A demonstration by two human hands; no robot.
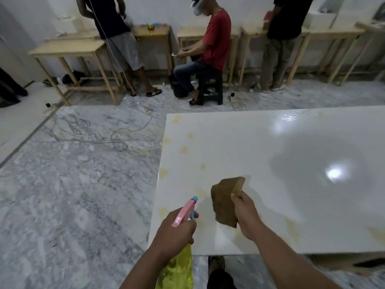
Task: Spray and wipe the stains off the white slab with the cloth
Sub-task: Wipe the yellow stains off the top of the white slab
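1. Grey marbled floor all round, pale wooden tables (68, 49) along the back wall at the top of the frame, three people busy there, one seated in a red shirt (216, 38).
2. My glossy white slab (270, 155) fills the right half of the frame, with two lamp glares on it.
3. Yellow stains (163, 173) are strung down its left edge, and more sit along the near edge at lower right. None of them looks wiped yet, as I judge it.
4. My left hand (177, 230) is wrapped round the neck of the pink-and-blue trigger spray bottle (185, 209) at bottom centre, nozzle aimed up-frame at the near-left stains.
5. The bottle's yellow see-through body hangs below my fist; I can't read how much liquid is in it.
6. My right hand (245, 215) pinches the folded brown cloth (226, 202) by its right edge, held just right of the nozzle. Whether it touches the slab I can't tell.
7. Risk one: the cloth sits so near the nozzle that the spray could soak it instead of the stains.
8. Risk two: those stains hug the left edge, so mist may drift off onto the floor, where cables (116, 138) trail at centre left.
9. Risk three: with a grip this loose, the cloth could slip once I press and scrub.
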